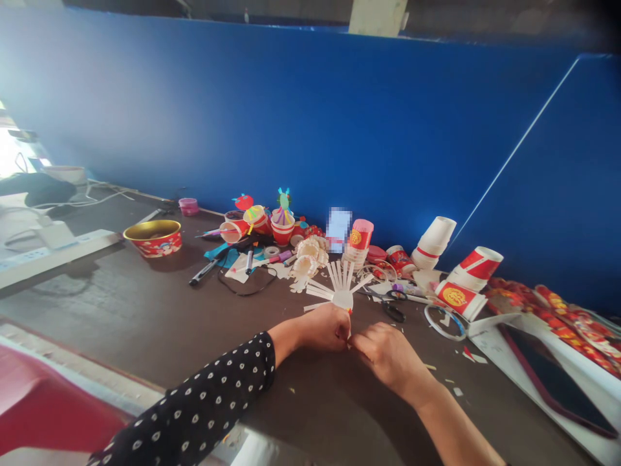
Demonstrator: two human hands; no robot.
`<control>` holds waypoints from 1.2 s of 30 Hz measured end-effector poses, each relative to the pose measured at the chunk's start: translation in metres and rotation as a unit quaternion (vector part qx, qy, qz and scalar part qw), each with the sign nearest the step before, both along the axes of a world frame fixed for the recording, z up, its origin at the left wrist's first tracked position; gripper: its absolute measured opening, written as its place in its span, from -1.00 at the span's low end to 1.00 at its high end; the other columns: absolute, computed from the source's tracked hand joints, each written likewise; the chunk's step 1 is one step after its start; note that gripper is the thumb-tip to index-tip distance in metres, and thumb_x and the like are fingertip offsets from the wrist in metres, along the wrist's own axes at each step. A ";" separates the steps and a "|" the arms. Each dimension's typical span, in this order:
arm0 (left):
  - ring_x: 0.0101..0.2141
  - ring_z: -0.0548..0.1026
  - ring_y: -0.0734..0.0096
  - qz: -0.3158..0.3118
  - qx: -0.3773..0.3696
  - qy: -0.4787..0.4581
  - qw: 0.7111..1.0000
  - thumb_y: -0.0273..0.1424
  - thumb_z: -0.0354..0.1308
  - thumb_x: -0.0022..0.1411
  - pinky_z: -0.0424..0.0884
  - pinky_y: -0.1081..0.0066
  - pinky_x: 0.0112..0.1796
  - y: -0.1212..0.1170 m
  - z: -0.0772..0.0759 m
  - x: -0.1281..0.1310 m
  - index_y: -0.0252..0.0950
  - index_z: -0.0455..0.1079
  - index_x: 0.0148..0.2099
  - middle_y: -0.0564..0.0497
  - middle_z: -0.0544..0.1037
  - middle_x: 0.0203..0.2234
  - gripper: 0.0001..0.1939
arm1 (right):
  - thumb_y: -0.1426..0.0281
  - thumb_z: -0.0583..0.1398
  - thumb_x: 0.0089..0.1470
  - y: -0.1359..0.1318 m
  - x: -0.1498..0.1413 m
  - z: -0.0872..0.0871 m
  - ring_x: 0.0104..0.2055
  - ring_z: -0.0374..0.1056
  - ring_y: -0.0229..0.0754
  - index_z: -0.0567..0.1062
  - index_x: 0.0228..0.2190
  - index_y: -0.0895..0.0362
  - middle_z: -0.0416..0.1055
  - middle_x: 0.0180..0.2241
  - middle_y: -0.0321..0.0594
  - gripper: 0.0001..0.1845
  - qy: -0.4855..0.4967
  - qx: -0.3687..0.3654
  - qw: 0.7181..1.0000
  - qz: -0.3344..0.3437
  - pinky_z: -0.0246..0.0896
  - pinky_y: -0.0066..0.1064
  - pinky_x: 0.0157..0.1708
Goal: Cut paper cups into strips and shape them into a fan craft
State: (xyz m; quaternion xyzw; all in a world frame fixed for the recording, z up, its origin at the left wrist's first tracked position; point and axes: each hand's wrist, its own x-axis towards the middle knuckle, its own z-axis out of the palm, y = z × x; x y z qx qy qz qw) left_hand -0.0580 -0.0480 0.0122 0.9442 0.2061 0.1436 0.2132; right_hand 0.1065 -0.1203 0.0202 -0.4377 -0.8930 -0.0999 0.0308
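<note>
A white paper cup cut into fanned strips (342, 299) stands out above my hands, its strips spreading like rays from a round base. My left hand (320, 328), in a black sleeve with white dots, pinches its lower edge. My right hand (388, 354) meets it from the right, fingertips closed at the same spot. What the fingers grip is partly hidden. Just beyond my right hand lie black-handled scissors (388, 304) on the dark tabletop (272, 336).
Behind the hands stand paper-cup crafts (282, 220), a stack of white cups (433, 243), red-printed cups (474, 268), and a gold-rimmed red bowl (154, 237). Pens and scraps lie about. A blue wall (291, 116) backs the table. A white-framed tablet (553, 382) sits at right.
</note>
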 end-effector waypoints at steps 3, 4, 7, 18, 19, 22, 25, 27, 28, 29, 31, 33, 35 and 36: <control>-0.51 0.39 0.52 0.005 0.006 -0.001 1.000 -0.57 0.15 -0.12 0.28 0.58 -0.44 0.001 -0.002 0.000 -0.36 0.38 -0.55 0.03 0.49 -0.57 -0.95 | 0.50 0.05 0.11 0.001 0.001 -0.001 -0.43 0.31 -0.21 0.46 -0.44 0.13 0.45 -0.51 -0.23 -0.80 0.014 -0.006 1.000 -0.004 -0.01 -0.39 -0.38; -0.50 0.39 0.52 0.008 0.010 -0.003 1.000 -0.57 0.15 -0.12 0.28 0.57 -0.44 0.001 -0.003 0.001 -0.36 0.38 -0.56 0.03 0.49 -0.56 -0.95 | 0.50 0.05 0.11 0.002 0.001 0.000 -0.42 0.31 -0.21 0.46 -0.43 0.12 0.45 -0.50 -0.24 -0.80 0.021 -0.010 1.000 -0.006 0.00 -0.39 -0.37; -0.48 0.39 0.50 0.009 0.020 -0.007 1.000 -0.55 0.17 -0.11 0.28 0.56 -0.42 0.002 -0.005 0.001 -0.35 0.35 -0.58 0.02 0.48 -0.55 -0.93 | 0.48 0.06 0.12 0.002 0.003 0.001 -0.39 0.31 -0.22 0.46 -0.40 0.12 0.45 -0.47 -0.24 -0.83 0.049 -0.023 0.998 -0.012 0.02 -0.41 -0.36; -0.46 0.41 0.50 0.015 -0.008 -0.003 1.000 -0.59 0.11 -0.14 0.29 0.56 -0.39 0.000 -0.002 0.002 -0.35 0.33 -0.60 0.03 0.50 -0.51 -0.91 | 0.49 0.06 0.10 0.005 0.002 0.002 -0.39 0.28 -0.21 0.47 -0.51 0.14 0.44 -0.50 -0.22 -0.77 0.013 -0.006 1.000 0.012 0.00 -0.38 -0.35; -0.46 0.41 0.50 0.014 -0.009 -0.007 1.000 -0.60 0.11 -0.15 0.29 0.55 -0.39 0.001 -0.002 0.003 -0.35 0.33 -0.61 0.03 0.50 -0.51 -0.90 | 0.51 0.06 0.09 0.005 0.002 0.002 -0.41 0.28 -0.21 0.47 -0.51 0.14 0.44 -0.51 -0.22 -0.77 0.007 -0.002 1.000 0.017 0.00 -0.38 -0.35; -0.47 0.41 0.50 0.007 -0.004 -0.022 1.000 -0.63 0.09 -0.16 0.28 0.55 -0.40 0.002 -0.004 0.004 -0.36 0.30 -0.64 0.01 0.50 -0.50 -0.88 | 0.53 0.06 0.07 0.005 0.002 0.001 -0.46 0.27 -0.22 0.46 -0.51 0.14 0.44 -0.54 -0.23 -0.78 -0.005 0.009 1.000 0.028 -0.02 -0.36 -0.38; -0.47 0.40 0.51 -0.004 -0.002 -0.030 1.000 -0.63 0.10 -0.16 0.28 0.55 -0.40 0.004 -0.006 0.004 -0.36 0.29 -0.65 0.02 0.50 -0.51 -0.87 | 0.53 0.04 0.09 0.005 0.004 0.000 -0.47 0.27 -0.21 0.46 -0.50 0.15 0.44 -0.54 -0.22 -0.76 0.000 0.019 0.999 0.033 -0.02 -0.36 -0.38; -0.47 0.40 0.51 -0.011 0.001 -0.028 1.000 -0.62 0.11 -0.16 0.28 0.55 -0.40 0.005 -0.007 0.004 -0.36 0.30 -0.65 0.02 0.50 -0.51 -0.87 | 0.52 0.04 0.10 0.005 0.004 -0.001 -0.46 0.28 -0.21 0.45 -0.50 0.15 0.43 -0.54 -0.21 -0.76 0.006 0.021 0.999 0.029 -0.01 -0.36 -0.37; -0.46 0.40 0.51 -0.013 0.004 -0.025 1.000 -0.62 0.11 -0.15 0.28 0.55 -0.40 0.005 -0.006 0.003 -0.36 0.31 -0.65 0.02 0.50 -0.50 -0.87 | 0.52 0.04 0.10 0.005 0.004 -0.002 -0.45 0.28 -0.20 0.45 -0.50 0.15 0.43 -0.53 -0.21 -0.77 0.008 0.020 0.999 0.026 -0.01 -0.36 -0.37; -0.46 0.40 0.51 -0.014 0.007 -0.021 1.000 -0.63 0.11 -0.15 0.28 0.55 -0.40 0.005 -0.006 0.003 -0.36 0.32 -0.64 0.02 0.50 -0.50 -0.87 | 0.52 0.05 0.09 0.005 0.004 -0.002 -0.44 0.28 -0.20 0.45 -0.50 0.15 0.43 -0.53 -0.21 -0.78 0.010 0.020 0.999 0.023 0.00 -0.36 -0.36; -0.45 0.40 0.50 -0.017 0.013 -0.016 1.000 -0.62 0.11 -0.13 0.29 0.55 -0.39 0.006 -0.006 0.002 -0.36 0.34 -0.62 0.00 0.50 -0.50 -0.87 | 0.50 0.07 0.09 0.005 0.004 -0.003 -0.41 0.29 -0.19 0.45 -0.48 0.15 0.43 -0.50 -0.21 -0.81 0.015 0.020 1.000 0.019 0.01 -0.36 -0.36; -0.45 0.41 0.49 -0.028 0.017 -0.016 0.999 -0.62 0.11 -0.11 0.29 0.54 -0.39 0.006 -0.006 0.001 -0.36 0.36 -0.60 -0.01 0.50 -0.50 -0.88 | 0.50 0.07 0.08 0.004 0.003 -0.004 -0.38 0.28 -0.18 0.44 -0.45 0.16 0.42 -0.47 -0.21 -0.84 0.023 0.022 0.999 0.014 0.02 -0.35 -0.35; -0.45 0.40 0.49 -0.043 0.020 -0.020 0.999 -0.62 0.10 -0.09 0.29 0.54 -0.39 0.007 -0.006 0.000 -0.36 0.37 -0.58 -0.02 0.50 -0.51 -0.89 | 0.51 0.07 0.09 0.005 0.001 -0.006 -0.37 0.27 -0.18 0.43 -0.44 0.16 0.41 -0.46 -0.20 -0.85 0.032 0.025 0.999 0.003 0.03 -0.36 -0.34; -0.46 0.40 0.49 -0.051 0.020 -0.023 0.998 -0.62 0.10 -0.09 0.29 0.54 -0.40 0.008 -0.006 0.000 -0.36 0.38 -0.57 -0.01 0.50 -0.51 -0.88 | 0.52 0.06 0.09 0.005 0.001 -0.007 -0.37 0.27 -0.17 0.42 -0.44 0.17 0.40 -0.46 -0.20 -0.85 0.037 0.027 0.999 -0.005 0.03 -0.36 -0.34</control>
